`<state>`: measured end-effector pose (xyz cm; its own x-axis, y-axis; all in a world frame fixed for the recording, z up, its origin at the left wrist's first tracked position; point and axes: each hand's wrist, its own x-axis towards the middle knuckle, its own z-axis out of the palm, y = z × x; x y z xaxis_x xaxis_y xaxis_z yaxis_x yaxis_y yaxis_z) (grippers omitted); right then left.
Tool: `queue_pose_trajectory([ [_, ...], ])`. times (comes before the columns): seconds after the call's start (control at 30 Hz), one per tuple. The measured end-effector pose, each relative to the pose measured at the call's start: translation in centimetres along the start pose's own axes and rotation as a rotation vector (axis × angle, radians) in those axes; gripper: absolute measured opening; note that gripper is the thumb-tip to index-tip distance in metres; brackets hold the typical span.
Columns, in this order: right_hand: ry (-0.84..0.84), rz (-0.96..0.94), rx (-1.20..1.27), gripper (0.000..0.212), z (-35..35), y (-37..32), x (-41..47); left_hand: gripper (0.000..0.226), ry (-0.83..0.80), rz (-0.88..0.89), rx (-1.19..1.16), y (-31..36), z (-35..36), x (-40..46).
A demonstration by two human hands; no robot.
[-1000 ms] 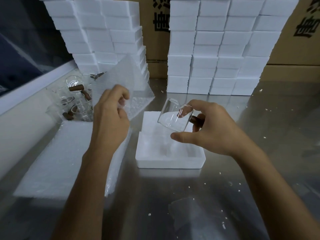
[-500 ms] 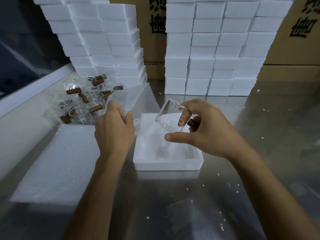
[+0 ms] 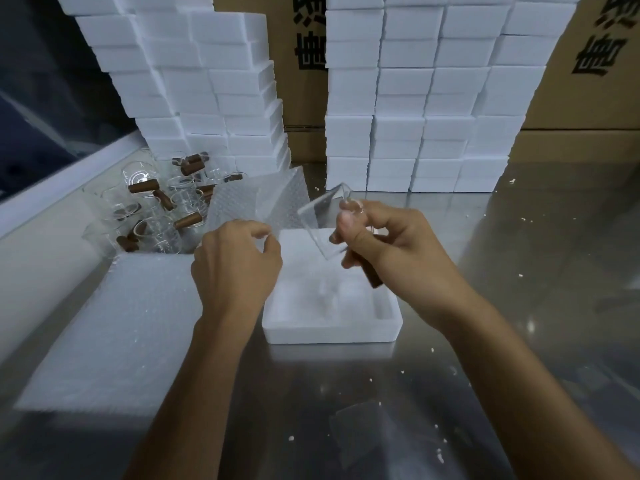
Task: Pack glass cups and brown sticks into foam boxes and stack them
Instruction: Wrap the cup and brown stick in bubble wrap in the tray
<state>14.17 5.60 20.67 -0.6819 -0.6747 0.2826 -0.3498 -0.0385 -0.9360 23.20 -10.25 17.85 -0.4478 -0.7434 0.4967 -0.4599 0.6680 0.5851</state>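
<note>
An open white foam box point(image 3: 329, 332) lies on the steel table in the middle. Above its far edge my right hand point(image 3: 391, 247) grips a clear glass cup point(image 3: 323, 225) tilted on its side, with a brown stick point(image 3: 370, 275) sticking down past my palm. To the left of the cup, my left hand point(image 3: 235, 265) pinches a sheet of bubble wrap point(image 3: 263, 199) that stands up behind the box. A heap of glass cups point(image 3: 152, 216) with brown sticks point(image 3: 143, 186) in them lies at the back left.
Tall stacks of closed foam boxes rise at the back left point(image 3: 194, 81) and back middle point(image 3: 433, 98), with cardboard cartons point(image 3: 588, 98) behind. A pile of bubble-wrap sheets point(image 3: 114, 327) lies left of the open box. Foam crumbs dot the table.
My left hand has lowered the bubble wrap sheet from in front of the cup heap and brought it toward the box. My right hand has turned the cup more upright and nearer the sheet.
</note>
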Motion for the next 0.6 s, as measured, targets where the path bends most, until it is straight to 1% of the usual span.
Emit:
queue_pose_trajectory([
  [0.07, -0.029, 0.146, 0.264, 0.034, 0.4, -0.1, 0.0, 0.032, -0.025, 0.042, -0.009, 0.2, 0.1, -0.1],
  [0.13, -0.089, 0.243, 0.559, 0.032, 0.7, -0.3, 0.0, 0.045, -0.067, 0.101, -0.025, 0.5, 0.4, -0.2],
  [0.2, -0.138, 0.266, 0.784, 0.034, 0.9, -0.1, 0.1, 0.054, -0.084, 0.153, -0.045, 0.9, 0.9, -0.3],
  [0.3, -0.179, 0.269, 0.971, 0.034, 1.1, 0.3, 0.3, 0.068, -0.096, 0.217, -0.104, 1.6, 1.6, -0.7],
  [0.37, -0.184, 0.277, 0.996, 0.032, 1.0, 0.6, 0.5, 0.079, -0.132, 0.256, -0.157, 1.7, 2.0, -1.0],
  [0.43, -0.152, 0.293, 0.963, 0.033, 0.7, 0.9, 0.6, 0.087, -0.159, 0.275, -0.19, 1.7, 2.0, -1.1],
  [0.5, -0.104, 0.309, 0.868, 0.036, 0.6, 1.3, 0.7, 0.092, -0.186, 0.302, -0.231, 1.9, 1.7, -1.0],
  [0.6, -0.018, 0.301, 0.707, 0.03, 0.7, 1.8, 0.8, 0.101, -0.306, 0.378, -0.28, 2.6, 1.3, -1.4],
])
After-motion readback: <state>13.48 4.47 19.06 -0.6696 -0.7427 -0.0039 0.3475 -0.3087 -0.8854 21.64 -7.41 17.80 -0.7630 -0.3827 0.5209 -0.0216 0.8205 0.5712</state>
